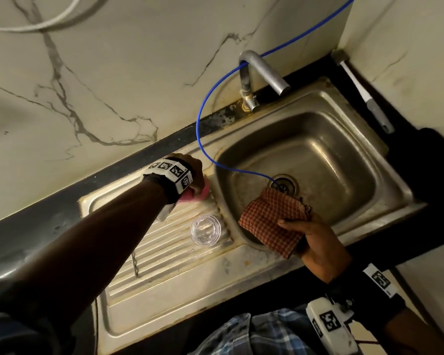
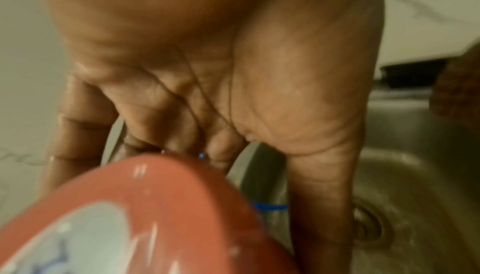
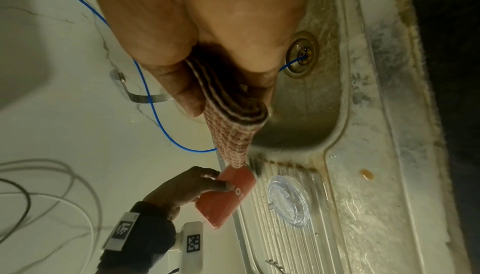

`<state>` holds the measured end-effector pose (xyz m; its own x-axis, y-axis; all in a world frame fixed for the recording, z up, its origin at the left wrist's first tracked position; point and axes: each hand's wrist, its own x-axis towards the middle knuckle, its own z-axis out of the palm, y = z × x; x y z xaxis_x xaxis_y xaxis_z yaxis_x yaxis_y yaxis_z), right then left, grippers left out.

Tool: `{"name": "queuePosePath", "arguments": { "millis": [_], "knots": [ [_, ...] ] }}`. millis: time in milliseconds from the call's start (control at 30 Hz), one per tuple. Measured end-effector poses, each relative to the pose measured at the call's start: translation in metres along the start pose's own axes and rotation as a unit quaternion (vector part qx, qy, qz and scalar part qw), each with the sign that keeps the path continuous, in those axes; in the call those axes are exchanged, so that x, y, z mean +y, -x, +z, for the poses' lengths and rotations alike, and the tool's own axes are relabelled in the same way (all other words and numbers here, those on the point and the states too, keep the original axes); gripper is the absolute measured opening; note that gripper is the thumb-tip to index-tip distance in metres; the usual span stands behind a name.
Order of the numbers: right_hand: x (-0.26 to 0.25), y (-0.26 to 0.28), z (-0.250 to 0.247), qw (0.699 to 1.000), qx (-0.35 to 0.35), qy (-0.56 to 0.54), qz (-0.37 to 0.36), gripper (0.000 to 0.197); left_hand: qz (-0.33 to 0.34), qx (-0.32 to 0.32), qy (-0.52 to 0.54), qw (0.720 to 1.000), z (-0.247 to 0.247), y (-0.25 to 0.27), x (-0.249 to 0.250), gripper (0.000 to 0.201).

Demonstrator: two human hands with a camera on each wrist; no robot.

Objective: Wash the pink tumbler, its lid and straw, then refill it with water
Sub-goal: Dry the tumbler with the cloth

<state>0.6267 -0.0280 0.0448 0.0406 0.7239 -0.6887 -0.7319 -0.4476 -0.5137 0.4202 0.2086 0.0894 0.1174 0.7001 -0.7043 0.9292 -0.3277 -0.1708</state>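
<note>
- Right hand (image 1: pixel 315 242), lowest in the head view, pinches a folded checked cloth (image 1: pixel 273 222) between thumb and fingers over the sink (image 1: pixel 395 185) basin; its fingers are hidden behind the folds.
- Left hand (image 1: pixel 194 175) grips the pink tumbler (image 1: pixel 190 197) on the ribbed drainboard (image 1: pixel 164 262); hand and wrist band cover most of it.
- Clear lid (image 1: pixel 205 229) lies flat just beside the tumbler.
- Blue tube (image 1: pixel 199 119) runs into the drain (image 1: pixel 283 185), its end hidden.
</note>
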Motion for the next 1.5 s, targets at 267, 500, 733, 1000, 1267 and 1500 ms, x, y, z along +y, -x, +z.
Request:
{"name": "queuePosePath", "arguments": {
  "millis": [267,500,733,1000,1267,1500],
  "knots": [
    [-0.019,0.027,0.021,0.986,-0.005,0.100,-0.134,0.034,0.076,0.130,0.418,0.896,-0.002,0.095,-0.007,0.062],
    [-0.072,0.069,0.074,0.916,-0.071,0.213,-0.333,0.037,0.144,0.130,0.752,0.629,0.028,0.178,0.025,0.063],
    [-0.091,0.094,0.107,0.758,-0.224,0.369,-0.489,0.060,0.197,0.136,0.813,0.530,0.024,0.209,0.047,0.069],
    [-0.079,0.098,0.112,0.656,-0.260,0.427,-0.565,0.049,0.239,0.155,0.857,0.429,0.011,0.218,0.042,0.052],
    [-0.062,0.104,0.107,0.649,-0.271,0.431,-0.565,0.051,0.251,0.219,0.872,0.358,-0.017,0.234,0.026,0.061],
    [-0.116,0.126,0.172,0.747,-0.293,0.324,-0.501,0.047,0.280,0.197,0.864,0.369,-0.030,0.249,0.034,0.058]
  ]
}}
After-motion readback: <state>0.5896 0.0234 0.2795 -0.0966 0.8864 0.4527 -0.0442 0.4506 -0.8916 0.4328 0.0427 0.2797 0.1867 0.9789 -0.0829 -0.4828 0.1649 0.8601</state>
